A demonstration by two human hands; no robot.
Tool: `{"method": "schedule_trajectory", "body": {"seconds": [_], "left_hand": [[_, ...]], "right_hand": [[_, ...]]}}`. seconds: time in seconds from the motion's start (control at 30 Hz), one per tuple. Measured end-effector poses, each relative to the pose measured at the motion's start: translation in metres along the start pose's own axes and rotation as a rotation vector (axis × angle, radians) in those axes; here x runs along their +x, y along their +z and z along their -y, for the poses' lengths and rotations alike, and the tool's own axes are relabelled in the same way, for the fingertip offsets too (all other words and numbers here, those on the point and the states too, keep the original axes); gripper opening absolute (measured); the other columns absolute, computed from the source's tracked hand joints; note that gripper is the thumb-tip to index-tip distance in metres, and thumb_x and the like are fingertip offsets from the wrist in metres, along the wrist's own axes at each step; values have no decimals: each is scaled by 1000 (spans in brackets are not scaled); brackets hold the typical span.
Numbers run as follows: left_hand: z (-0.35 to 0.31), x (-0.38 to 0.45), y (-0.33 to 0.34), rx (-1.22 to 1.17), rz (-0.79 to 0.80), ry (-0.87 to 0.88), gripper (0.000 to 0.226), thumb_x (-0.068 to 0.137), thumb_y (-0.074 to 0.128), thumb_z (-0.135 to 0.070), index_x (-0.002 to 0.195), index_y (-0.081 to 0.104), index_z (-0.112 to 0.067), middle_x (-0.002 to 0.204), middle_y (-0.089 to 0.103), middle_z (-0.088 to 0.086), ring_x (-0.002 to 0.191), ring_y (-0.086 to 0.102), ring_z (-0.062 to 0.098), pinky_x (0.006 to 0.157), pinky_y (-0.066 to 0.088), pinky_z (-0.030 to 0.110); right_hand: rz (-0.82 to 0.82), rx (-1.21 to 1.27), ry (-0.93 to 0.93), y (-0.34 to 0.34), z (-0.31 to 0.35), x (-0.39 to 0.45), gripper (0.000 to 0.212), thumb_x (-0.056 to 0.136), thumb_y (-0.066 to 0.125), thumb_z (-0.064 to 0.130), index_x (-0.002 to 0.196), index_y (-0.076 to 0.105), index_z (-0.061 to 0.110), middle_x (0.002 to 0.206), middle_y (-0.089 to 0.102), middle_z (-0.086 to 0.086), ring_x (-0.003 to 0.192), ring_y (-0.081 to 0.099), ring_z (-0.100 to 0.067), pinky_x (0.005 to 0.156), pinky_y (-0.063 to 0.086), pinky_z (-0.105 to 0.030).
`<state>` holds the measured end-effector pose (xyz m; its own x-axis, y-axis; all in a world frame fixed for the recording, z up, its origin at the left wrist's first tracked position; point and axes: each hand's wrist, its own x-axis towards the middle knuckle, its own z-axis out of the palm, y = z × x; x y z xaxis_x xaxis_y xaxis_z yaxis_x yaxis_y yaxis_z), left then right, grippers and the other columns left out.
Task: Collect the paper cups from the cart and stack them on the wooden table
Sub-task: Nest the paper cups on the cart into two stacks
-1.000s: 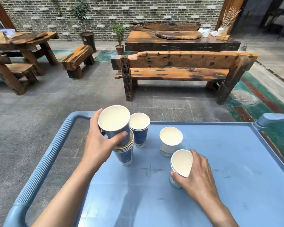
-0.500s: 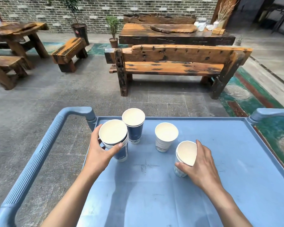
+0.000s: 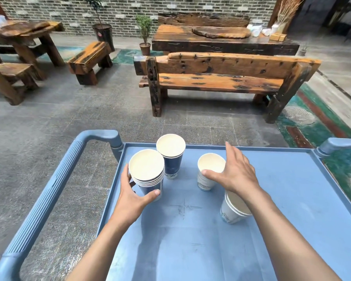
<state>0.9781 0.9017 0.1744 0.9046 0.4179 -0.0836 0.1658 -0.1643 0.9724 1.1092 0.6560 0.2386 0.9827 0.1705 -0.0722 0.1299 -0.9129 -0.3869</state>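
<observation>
Cups sit upright on the blue cart [image 3: 292,209]: left hand [image 3: 130,196] is closed around the nested stack [image 3: 147,173]; right hand [image 3: 234,172], spread open, touches the white cup [image 3: 208,171] just left of it, nearer than the blue cup [image 3: 171,155] or white pair [image 3: 232,211] under its wrist

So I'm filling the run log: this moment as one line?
left hand: gripping blue cup stack | right hand: open, reaching white cup | white stack: free on cart | table: none yet
</observation>
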Motion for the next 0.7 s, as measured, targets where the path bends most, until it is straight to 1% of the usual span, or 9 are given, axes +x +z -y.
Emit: {"method": "schedule_trajectory", "body": {"seconds": [0.1,0.17,0.27,0.33,0.4,0.47,0.53,0.6,0.7], "left_hand": [[9,-2,1,18,6,-37,117,53,85,-38,147,14,-33,149,32,-10,129,37,4,103,32,29],[13,-3,0,14,3,-46,117,56,85,-36,148,13,-32,151,30,-9,130,35,6,104,31,29],[15,-2,0,7,0,-37,111,64,86,-28,148,14,-34,151,28,-11,130,34,7,105,30,30],[15,-1,0,2,-1,-33,108,66,86,-26,147,15,-32,151,30,-10,131,35,9,107,31,33],[14,2,1,-9,-1,-25,107,65,86,-25,147,17,-30,150,33,-7,132,36,10,107,31,34],[13,4,2,-17,4,-19,106,62,87,-28,145,20,-30,147,37,-8,131,38,8,105,32,32],[12,5,3,-25,-1,-19,104,57,84,-33,141,24,-33,143,40,-9,129,40,6,103,32,32],[11,6,4,-38,0,-17,100,57,84,-33,137,25,-36,141,42,-10,127,41,1,104,33,33],[14,8,4,-45,7,-8,99,59,86,-27,138,27,-33,141,43,-10,127,42,2,106,34,36]], "right_hand": [[146,-119,31,18,9,19,121,57,69,69,147,-1,28,154,17,-3,139,22,-27,105,27,-43],[175,-162,24,28,11,26,121,57,72,65,147,-1,30,151,21,-3,136,26,-29,103,30,-44],[162,-220,8,35,14,28,113,62,73,57,146,4,29,146,29,-6,130,32,-31,101,31,-43],[117,-203,2,31,17,26,106,65,73,51,146,9,27,143,32,-9,127,35,-33,100,31,-42],[44,-74,-11,15,18,21,102,65,74,47,145,15,22,143,32,-10,128,34,-34,102,31,-40],[-49,94,-44,-13,14,10,100,63,75,45,143,21,19,144,32,-10,130,33,-30,103,29,-37],[-159,202,-84,-47,4,-7,97,60,75,48,140,25,25,142,32,-5,129,34,-21,99,30,-32],[-273,256,-97,-80,-11,-31,94,58,74,52,137,26,35,139,30,2,124,34,-11,93,29,-27],[-367,278,-77,-115,-34,-70,92,56,75,58,134,28,44,138,32,5,123,29,-5,94,25,-27]]}}
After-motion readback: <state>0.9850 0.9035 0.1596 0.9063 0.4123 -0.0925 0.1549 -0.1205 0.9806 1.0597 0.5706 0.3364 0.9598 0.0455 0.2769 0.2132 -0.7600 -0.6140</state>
